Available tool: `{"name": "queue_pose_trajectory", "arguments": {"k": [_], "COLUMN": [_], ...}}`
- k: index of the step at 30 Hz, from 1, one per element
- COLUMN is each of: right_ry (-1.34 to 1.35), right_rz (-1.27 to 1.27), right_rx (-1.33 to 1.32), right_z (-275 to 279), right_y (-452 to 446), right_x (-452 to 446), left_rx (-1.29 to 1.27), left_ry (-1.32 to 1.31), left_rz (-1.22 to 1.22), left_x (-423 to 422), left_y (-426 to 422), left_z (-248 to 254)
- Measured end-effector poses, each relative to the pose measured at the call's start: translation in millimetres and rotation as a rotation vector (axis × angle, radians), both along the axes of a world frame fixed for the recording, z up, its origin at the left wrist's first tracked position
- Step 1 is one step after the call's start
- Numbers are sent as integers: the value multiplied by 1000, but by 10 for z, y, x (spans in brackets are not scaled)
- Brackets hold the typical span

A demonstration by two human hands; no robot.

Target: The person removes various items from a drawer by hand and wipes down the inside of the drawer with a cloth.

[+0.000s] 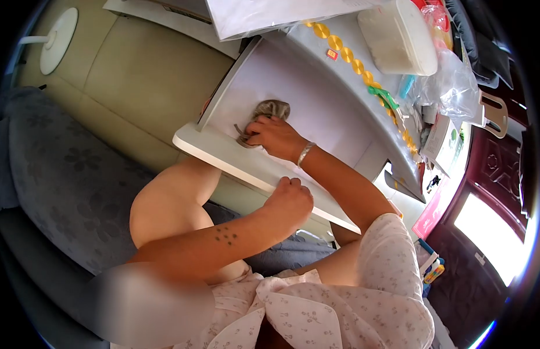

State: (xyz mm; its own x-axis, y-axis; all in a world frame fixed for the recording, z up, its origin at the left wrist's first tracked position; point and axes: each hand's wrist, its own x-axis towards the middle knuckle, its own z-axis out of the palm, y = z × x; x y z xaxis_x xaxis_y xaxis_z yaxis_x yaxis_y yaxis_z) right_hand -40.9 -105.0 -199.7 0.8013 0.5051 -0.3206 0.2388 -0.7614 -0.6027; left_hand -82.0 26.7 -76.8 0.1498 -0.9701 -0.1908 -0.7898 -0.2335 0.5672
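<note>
My right hand (pixel 276 136), with a silvery bracelet at its wrist, reaches into an open white drawer (pixel 334 125). Its fingers are closed on a small grey-brown cloth bundle (pixel 272 109), which has a strap-like end hanging toward the drawer's front edge. The bundle's middle is hidden under the fingers. My left hand (pixel 290 200) is curled into a fist beside the drawer's front panel (pixel 223 152). Its inner side faces away, so anything within the fingers is hidden.
A grey tabletop above the drawer carries a row of gold discs (pixel 347 55), a whitish plastic container (pixel 398 38), a clear plastic bag (pixel 453 87) and a green item (pixel 383 96). A grey cushioned seat (pixel 66 168) lies at left. A white round base (pixel 59 41) stands on the tiled floor.
</note>
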Motion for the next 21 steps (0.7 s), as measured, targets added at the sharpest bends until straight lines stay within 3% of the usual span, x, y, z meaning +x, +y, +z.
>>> {"name": "queue_pose_trajectory", "arguments": {"k": [6, 11, 15, 17, 20, 21], "right_ry": [79, -53, -137, -73, -159, -73], "right_rz": [-64, -584, -869, -1003, -794, -734], "right_rx": [-52, 218, 136, -210, -284, -192], "right_z": [89, 108, -140, -403, -486, -419], "right_y": [-236, -691, -1252, -1435, -953, -728], "right_x": [-367, -542, -641, -742, -845, -872], "left_rx": [48, 79, 100, 114, 107, 96], "left_ry": [30, 40, 47, 54, 54, 63], "left_rz": [-53, -107, -95, -111, -97, -95], "left_x": [31, 58, 68, 68, 49, 62], "left_y": [-29, -35, -60, -64, -51, -44], "left_z": [15, 19, 39, 40, -7, 6]}}
